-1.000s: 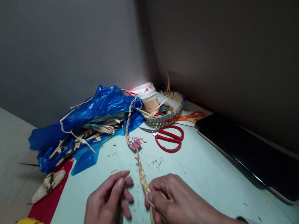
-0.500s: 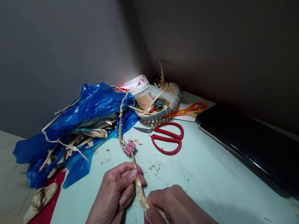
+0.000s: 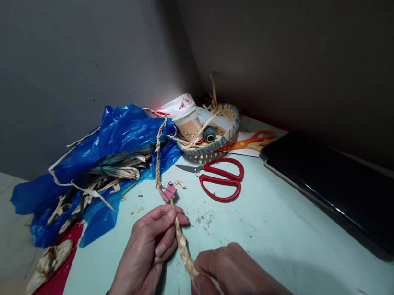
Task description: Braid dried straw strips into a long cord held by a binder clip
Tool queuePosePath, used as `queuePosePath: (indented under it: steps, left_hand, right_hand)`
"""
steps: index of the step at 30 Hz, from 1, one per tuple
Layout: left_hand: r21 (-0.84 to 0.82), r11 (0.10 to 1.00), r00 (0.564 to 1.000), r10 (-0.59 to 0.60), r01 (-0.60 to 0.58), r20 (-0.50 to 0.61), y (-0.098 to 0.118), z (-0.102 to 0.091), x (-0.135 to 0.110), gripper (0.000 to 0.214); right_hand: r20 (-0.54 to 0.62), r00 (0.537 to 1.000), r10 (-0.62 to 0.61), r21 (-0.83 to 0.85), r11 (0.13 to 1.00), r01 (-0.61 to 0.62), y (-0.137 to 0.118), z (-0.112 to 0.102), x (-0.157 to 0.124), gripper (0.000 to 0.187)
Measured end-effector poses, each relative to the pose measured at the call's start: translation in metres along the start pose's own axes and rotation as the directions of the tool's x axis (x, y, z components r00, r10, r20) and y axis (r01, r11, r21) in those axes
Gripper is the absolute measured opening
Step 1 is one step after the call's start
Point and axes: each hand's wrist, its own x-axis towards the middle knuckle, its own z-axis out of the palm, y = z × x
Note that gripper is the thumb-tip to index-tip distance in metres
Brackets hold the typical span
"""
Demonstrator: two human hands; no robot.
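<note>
A long braid of dried straw-coloured strips (image 3: 159, 162) runs from the blue bag down to my hands, with a small pink binder clip (image 3: 168, 192) clamped on it. My left hand (image 3: 149, 252) pinches the braid just below the clip, fingers closed round it. My right hand (image 3: 233, 280) grips the braid's lower end, fingers wrapped over it, where loose strips come out under the palm. Both hands rest low over the pale green tabletop (image 3: 279, 236).
A crumpled blue plastic bag (image 3: 109, 150) with dried leaf strips lies at the left. Red scissors (image 3: 220, 179) lie beyond my hands, orange scissors (image 3: 252, 141) farther back. A woven basket (image 3: 216, 135) holds a paper cup (image 3: 188, 123) and a thread spool. A black flat device (image 3: 340, 190) lies at the right.
My left hand rose from the table and took hold of the braid below the clip. The right hand kept its grip. The view shifted slightly left and down.
</note>
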Motion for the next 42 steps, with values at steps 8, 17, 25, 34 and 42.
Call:
queuePosePath:
  steps: [8, 17, 25, 34, 42]
  left_hand:
    - [0.071, 0.995, 0.996, 0.073, -0.069, -0.059, -0.002, -0.001, 0.000, 0.014]
    - [0.116, 0.992, 0.998, 0.051, -0.053, 0.024, -0.008, -0.001, -0.006, 0.021]
    - [0.161, 0.985, 0.994, -0.076, 0.063, 0.073, -0.011, -0.008, -0.008, 0.018]
    - [0.083, 0.996, 0.997, -0.043, 0.038, 0.058, -0.017, -0.011, -0.005, 0.021]
    - [0.050, 0.997, 0.997, -0.055, 0.052, 0.050, -0.010, -0.005, -0.006, 0.021]
  right_hand:
    - [0.526, 0.813, 0.249, 0.067, 0.941, -0.331, -0.015, -0.056, 0.037, 0.018]
    - [0.757, 0.615, 0.224, 0.206, 0.811, -0.548, 0.004, -0.074, 0.058, 0.021]
    - [0.826, 0.447, 0.342, -0.003, 0.797, -0.604, -0.007, -0.085, 0.070, 0.026]
    - [0.839, 0.413, 0.353, 0.000, 0.761, -0.649, -0.016, -0.086, 0.076, 0.024]
    - [0.843, 0.397, 0.362, -0.080, 0.816, -0.573, -0.020, -0.092, 0.076, 0.027]
